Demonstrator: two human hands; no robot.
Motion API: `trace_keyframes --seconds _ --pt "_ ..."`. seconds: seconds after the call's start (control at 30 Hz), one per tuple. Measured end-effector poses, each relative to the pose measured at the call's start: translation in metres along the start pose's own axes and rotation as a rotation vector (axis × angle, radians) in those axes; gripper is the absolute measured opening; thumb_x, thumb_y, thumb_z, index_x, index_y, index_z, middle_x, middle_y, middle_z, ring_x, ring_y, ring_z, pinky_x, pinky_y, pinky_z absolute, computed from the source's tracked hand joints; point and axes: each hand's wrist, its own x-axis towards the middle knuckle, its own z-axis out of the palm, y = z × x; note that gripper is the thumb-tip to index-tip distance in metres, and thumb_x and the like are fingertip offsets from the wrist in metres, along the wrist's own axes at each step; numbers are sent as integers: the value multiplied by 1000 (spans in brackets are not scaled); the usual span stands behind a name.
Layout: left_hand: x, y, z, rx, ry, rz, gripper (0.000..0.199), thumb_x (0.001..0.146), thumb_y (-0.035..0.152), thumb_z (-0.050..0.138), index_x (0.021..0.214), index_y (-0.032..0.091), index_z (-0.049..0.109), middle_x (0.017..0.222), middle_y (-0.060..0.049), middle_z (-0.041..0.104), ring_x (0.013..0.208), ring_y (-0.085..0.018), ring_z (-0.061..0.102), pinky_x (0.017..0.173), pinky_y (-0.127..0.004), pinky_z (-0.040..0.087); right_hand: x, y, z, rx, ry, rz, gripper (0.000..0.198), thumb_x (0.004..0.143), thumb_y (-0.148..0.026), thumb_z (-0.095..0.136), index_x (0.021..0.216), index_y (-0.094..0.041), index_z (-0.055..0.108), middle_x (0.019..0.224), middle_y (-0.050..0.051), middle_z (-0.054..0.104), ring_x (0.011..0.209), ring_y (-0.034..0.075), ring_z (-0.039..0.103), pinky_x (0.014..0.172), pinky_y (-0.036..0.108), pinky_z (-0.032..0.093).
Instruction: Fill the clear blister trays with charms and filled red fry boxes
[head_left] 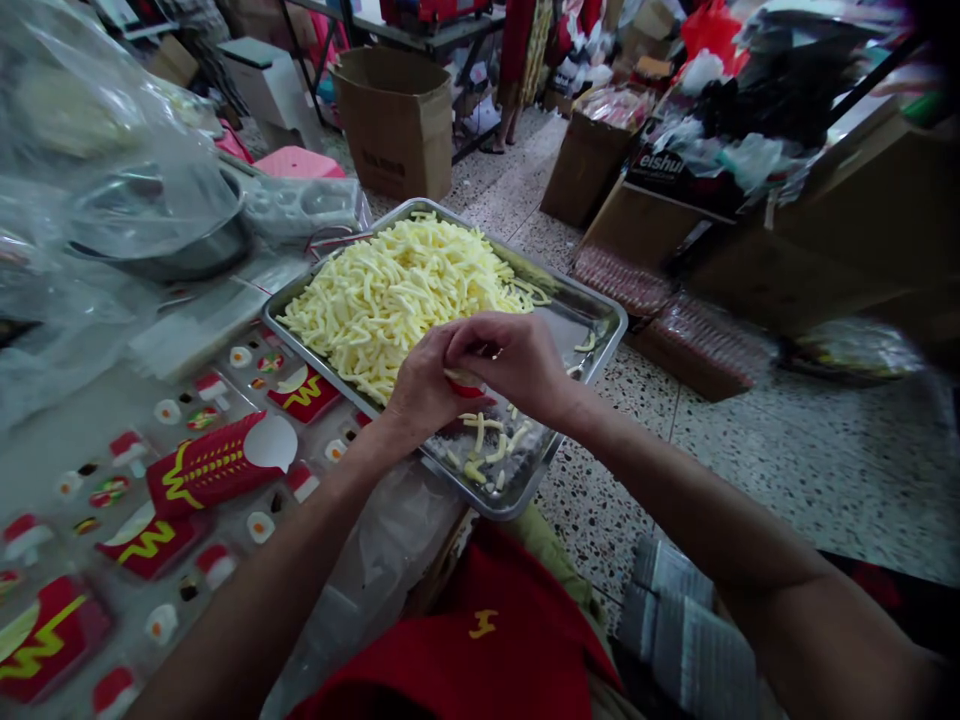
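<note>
My left hand is wrapped round a small red fries carton, mostly hidden by the fingers. Over its top, my right hand has its fingers closed in a pinch; what they grip is hidden. Both hands are above the near side of a metal tray. A heap of pale yellow fry-shaped sticks fills the tray's far left part. Several loose sticks lie scattered below my hands.
On the table at left lie red printed fries cartons and clear packs with small food-shaped pieces. Behind them stands a metal bowl under plastic bags. Cardboard boxes stand on the speckled floor; a person's legs show far back.
</note>
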Motion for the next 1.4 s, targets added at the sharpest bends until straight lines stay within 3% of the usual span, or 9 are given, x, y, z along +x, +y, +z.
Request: trace_keyframes --seconds 0.13,0.3,0.37,0.63,0.8,1.03,1.2,1.3,1.4 --pt "-6 1 -21 88 25 -4 91 55 40 95 133 19 52 130 -10 64 119 -29 62 105 -44 49 -13 6 -26 -19 105 -15 12 89 -24 66 97 -19 73 90 3 71 77 14 62 69 27 48" --pt "-23 8 -67 180 51 -69 90 60 47 91 136 21 50 136 -9 61 124 -29 59 109 -43 46 -58 18 -43 -339 -651 -144 14 90 -16 63 96 -22 75 89 3 70 78 14 61 70 28 43" --pt "-30 11 -78 197 32 -69 92 60 47 90 138 22 49 137 -9 60 124 -30 59 109 -43 46 -71 20 -36 -471 -794 -171 14 89 -15 62 91 -22 74 87 4 68 79 15 59 71 29 40" --pt "-55 11 -88 255 6 -119 84 66 45 86 138 23 50 139 -9 60 125 -30 59 111 -43 44 -71 20 -15 -584 -880 -155 24 82 -16 68 103 -25 73 93 2 67 80 16 58 69 28 36" --pt "-60 10 -89 241 -24 -158 85 64 44 87 138 22 51 139 -9 60 125 -29 59 110 -42 45 -67 18 -13 -704 -973 -90 14 84 -10 62 88 -20 71 88 4 68 68 14 56 62 28 33" --pt "-63 6 -84 240 -42 -177 88 66 46 87 141 23 48 142 -9 58 129 -28 57 112 -41 43 -65 26 -10 -566 -693 -201 11 77 -16 69 86 -22 70 111 5 68 100 21 57 82 32 40" --pt "-61 18 -78 363 -268 -203 91 65 49 86 143 21 48 139 -12 59 125 -32 59 105 -43 48 -53 31 21 -634 -765 -319 4 84 -15 63 85 -18 67 96 7 70 92 22 57 84 35 38" --pt "-56 30 -74 468 -339 -253 91 65 47 87 142 19 50 135 -14 62 119 -33 62 97 -42 53 -52 39 37 -630 -692 -183 7 80 -11 61 80 -17 66 86 7 69 80 18 56 76 32 38" --pt "-51 37 -67 579 -363 -284 85 66 46 86 139 18 52 129 -14 65 113 -34 65 90 -41 54 -54 47 41 -466 -448 119 9 69 -8 64 73 -16 66 77 4 67 71 16 55 67 28 38"
